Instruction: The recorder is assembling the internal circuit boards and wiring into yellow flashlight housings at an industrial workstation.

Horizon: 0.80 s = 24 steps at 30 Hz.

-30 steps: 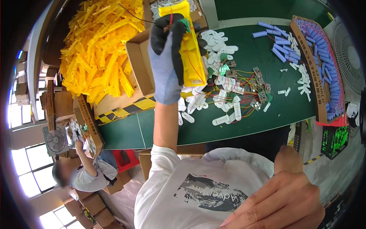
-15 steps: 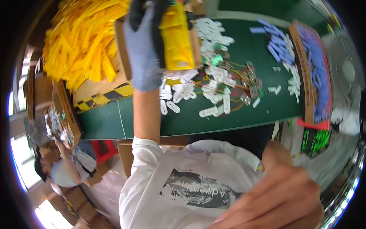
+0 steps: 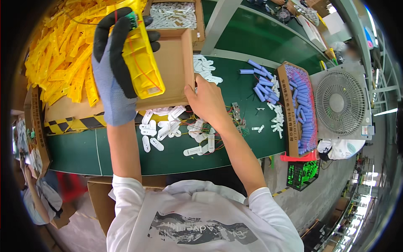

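Note:
My left hand (image 3: 112,71), in a grey-blue glove with black-coated fingers, is wrapped round a yellow plastic housing (image 3: 145,73). A small green circuit board (image 3: 132,20) and thin red wires show in the housing's hollow side. Beneath it lies a shallow cardboard box (image 3: 173,52), whose visible inside is bare cardboard. My bare right hand (image 3: 206,98) grips that box at its near right corner, thumb on the inner side and fingers over the wall. White oval plastic covers (image 3: 168,127) lie just in front of the box, next to circuit boards with wires (image 3: 236,113).
Yellow housings (image 3: 63,59) are heaped at the left. Behind the box is a tray of small white parts (image 3: 174,16). Blue cylindrical cells (image 3: 263,86) lie on the green table (image 3: 75,153), beside a carton of more cells (image 3: 303,113). A fan (image 3: 340,103) stands far right.
My right hand has come up from the lower right and taken hold of the box's corner. My left hand still holds the yellow housing, now tilted with its hollow side showing. The view has shifted.

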Available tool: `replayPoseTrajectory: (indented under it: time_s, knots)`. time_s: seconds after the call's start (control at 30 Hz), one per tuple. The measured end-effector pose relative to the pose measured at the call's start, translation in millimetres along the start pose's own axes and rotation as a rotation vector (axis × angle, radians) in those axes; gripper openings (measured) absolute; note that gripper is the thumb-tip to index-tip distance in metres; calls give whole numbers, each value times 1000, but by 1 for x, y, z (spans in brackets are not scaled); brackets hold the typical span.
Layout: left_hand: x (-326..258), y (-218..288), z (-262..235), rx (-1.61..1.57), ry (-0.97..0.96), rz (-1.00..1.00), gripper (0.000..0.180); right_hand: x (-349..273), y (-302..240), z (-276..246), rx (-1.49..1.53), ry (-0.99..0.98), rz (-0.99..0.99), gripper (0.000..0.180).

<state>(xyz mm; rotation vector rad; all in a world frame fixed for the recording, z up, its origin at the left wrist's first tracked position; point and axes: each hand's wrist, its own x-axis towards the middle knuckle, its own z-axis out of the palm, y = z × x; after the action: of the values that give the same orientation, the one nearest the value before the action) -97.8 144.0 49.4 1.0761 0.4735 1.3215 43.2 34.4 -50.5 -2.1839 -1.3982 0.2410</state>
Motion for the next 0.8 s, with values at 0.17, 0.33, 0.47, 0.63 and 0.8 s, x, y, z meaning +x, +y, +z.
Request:
replayPoseTrajectory:
  time_s: [0.17, 0.33, 0.47, 0.63, 0.8]
  knots:
    - [4, 7, -7, 46, -31, 226, 30, 36, -6, -29, 401, 97, 69, 35]
    - [5, 10, -20, -27, 22, 191, 31, 70, -15, -57, 464, 104, 201, 53]
    - [2, 12, -16, 99, -50, 274, 32, 67, 56, -46, 187, 97, 231, 43]
    - [-3, 16, -12, 131, -64, 263, 32, 39, 102, -34, -199, -175, 60, 30]
    - [-10, 13, 4, 2, -120, 128, 29, 36, 104, -22, -110, -133, 44, 21]
